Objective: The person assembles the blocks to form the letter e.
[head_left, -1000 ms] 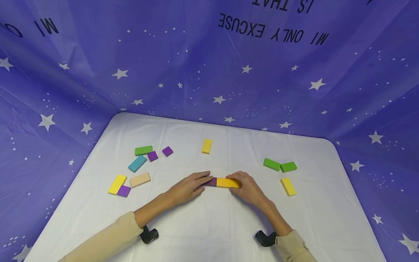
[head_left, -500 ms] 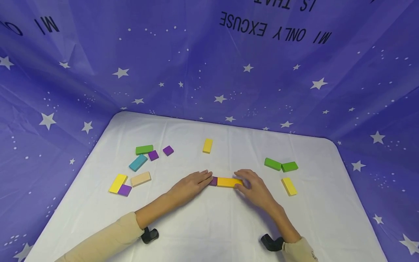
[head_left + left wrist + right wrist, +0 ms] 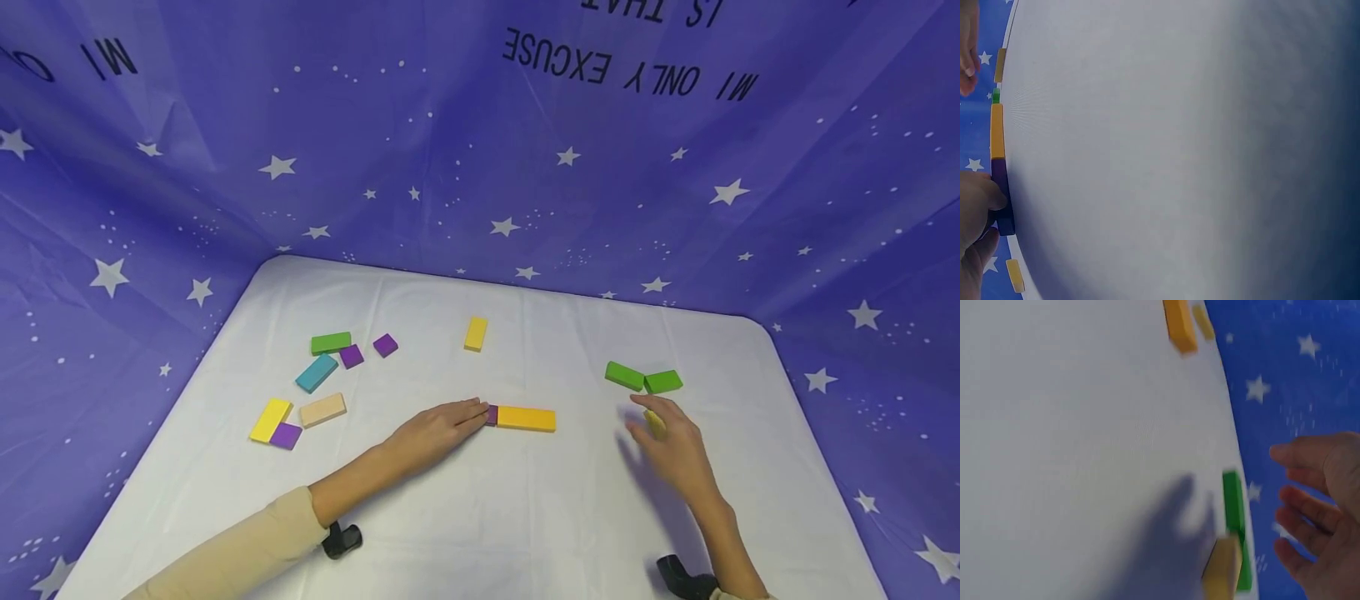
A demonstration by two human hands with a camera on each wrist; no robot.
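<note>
A purple block (image 3: pixel 492 415) lies end to end with an orange-yellow block (image 3: pixel 527 419), forming a row. My left hand (image 3: pixel 438 435) covers most of the purple block from above; in the left wrist view a digit presses on the near face of the purple block (image 3: pixel 1000 172), with another digit beside its end. My right hand (image 3: pixel 673 443) is above the table at the right, fingers apart and holding nothing. It partly hides a yellow block (image 3: pixel 656 423) beneath. Two green blocks (image 3: pixel 624 376) lie just beyond that hand; one green block (image 3: pixel 1233 500) also shows in the right wrist view.
At the left lie a green block (image 3: pixel 330 342), a blue block (image 3: pixel 317 372), a tan block (image 3: pixel 322 410), a yellow block (image 3: pixel 271 420) and several purple blocks (image 3: pixel 286 436). Another yellow block (image 3: pixel 476 334) lies at the back. A starry blue curtain (image 3: pixel 450 167) surrounds the white table (image 3: pixel 540 517).
My right hand has let go of the orange-yellow block and moved right, over the yellow block there. My left hand stays at the purple block, its fingers now closer together and covering more of it.
</note>
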